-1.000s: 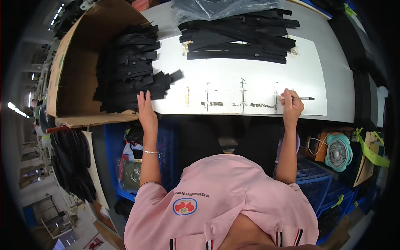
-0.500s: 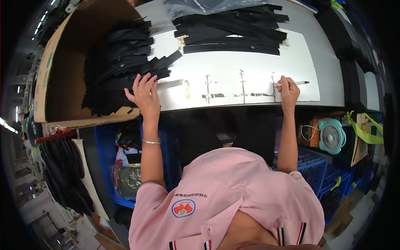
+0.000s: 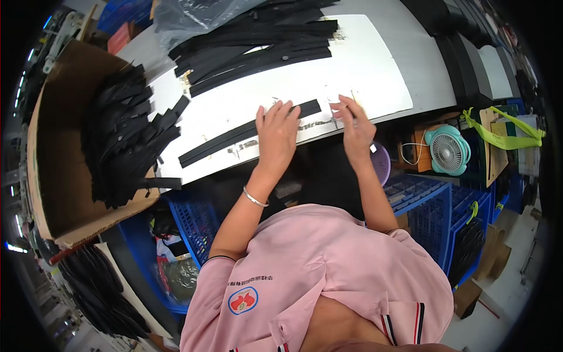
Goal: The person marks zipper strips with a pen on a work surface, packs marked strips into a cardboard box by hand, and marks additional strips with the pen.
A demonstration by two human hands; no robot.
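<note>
A long black fabric strip (image 3: 234, 135) lies along the front of the white board (image 3: 381, 70), over dark marks. My left hand (image 3: 278, 135) rests on this strip with its fingers apart, pressing it near its right part. Just beyond the strip's right end, my right hand (image 3: 356, 132) is closed, fingers bent and thumb near the board. A small white end (image 3: 373, 148) at that hand's edge looks like the pen's; the rest of the pen is hidden. Dark marks (image 3: 246, 145) show in front of the strip.
A cardboard box (image 3: 64, 123) on the left holds a heap of black strips (image 3: 120, 135). More black strips (image 3: 258, 44) lie at the board's back, beside clear plastic (image 3: 193, 20). A turquoise fan (image 3: 448, 149), a purple basket (image 3: 381, 164) and blue crates (image 3: 422, 211) stand below table height.
My left hand has moved right from the box's strips onto the board, and a strip now lies there. My right hand has shifted left; the pen is mostly out of sight. The view has turned.
</note>
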